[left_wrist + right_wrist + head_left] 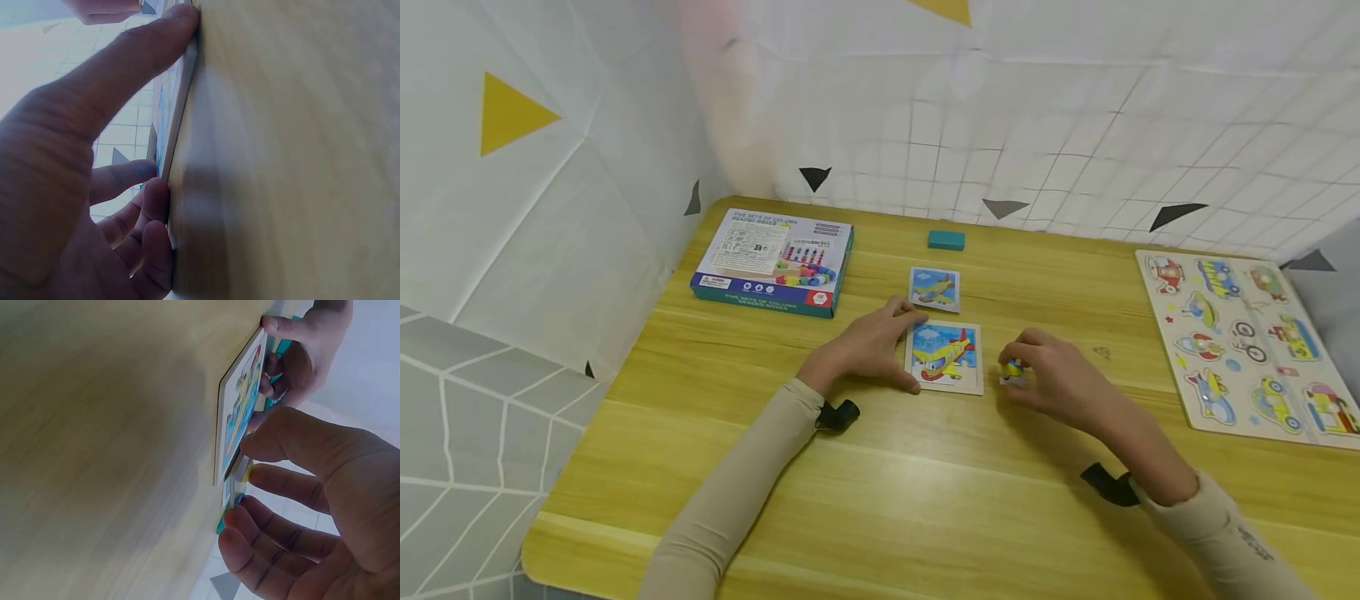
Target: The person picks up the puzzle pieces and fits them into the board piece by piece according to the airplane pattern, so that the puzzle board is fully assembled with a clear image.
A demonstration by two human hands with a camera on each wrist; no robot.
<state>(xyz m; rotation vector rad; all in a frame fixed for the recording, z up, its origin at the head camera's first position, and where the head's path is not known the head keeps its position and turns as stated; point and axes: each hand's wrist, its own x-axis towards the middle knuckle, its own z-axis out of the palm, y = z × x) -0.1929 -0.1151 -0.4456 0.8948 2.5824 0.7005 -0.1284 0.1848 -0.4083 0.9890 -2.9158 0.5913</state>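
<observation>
A wooden airplane puzzle board (947, 385) with a pale frame lies in the middle of the table. Along its left side, my left hand (867, 343) holds it, thumb at the near corner and fingers toward the far corner. To the right of the board, my right hand (1060, 379) pinches a small puzzle piece (1011, 371), yellow and blue, between thumb and fingers. Its picture is mostly hidden by the fingers. In the right wrist view the piece (240, 478) shows edge-on beyond the thumb. Just behind the board lies a smaller airplane picture card (934, 289).
A boxed beaded toy set (771, 262) lies at the back left. Behind the card is a teal block (946, 240). At the right lies a large vehicle puzzle board (1247, 346). White patterned cloth (880, 108) hangs behind the table (880, 517).
</observation>
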